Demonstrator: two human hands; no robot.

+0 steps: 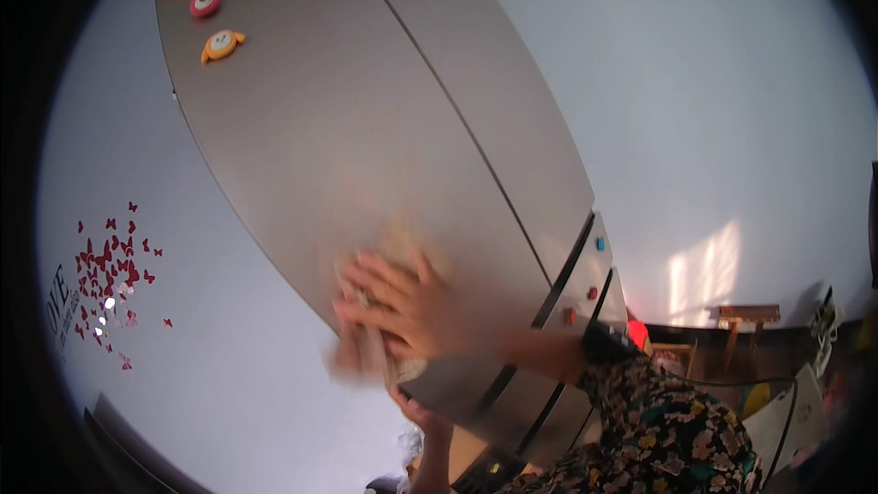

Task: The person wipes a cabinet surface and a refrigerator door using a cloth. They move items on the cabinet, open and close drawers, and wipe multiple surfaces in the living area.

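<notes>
A grey refrigerator (322,116) with a smooth metallic front fills the middle of the view, tilted to the left. My right hand (405,302) is over the lower left part of its large door, fingers spread across a pale cloth (411,370). The cloth is mostly hidden under the fingers and blurred by motion. Below it, at the door's left edge, my left hand (422,415) holds the cloth's lower part; its fingers are blurred and partly covered. A black band (607,343) circles my right wrist, below a floral sleeve (658,418).
Toy-shaped magnets (221,46) sit on the door's upper left, small ones (592,293) on the lower drawers. Red butterfly decorations (103,261) and lettering mark the left wall. At right are a wooden stool (749,315), a dark cable (789,418) and a white panel (789,408).
</notes>
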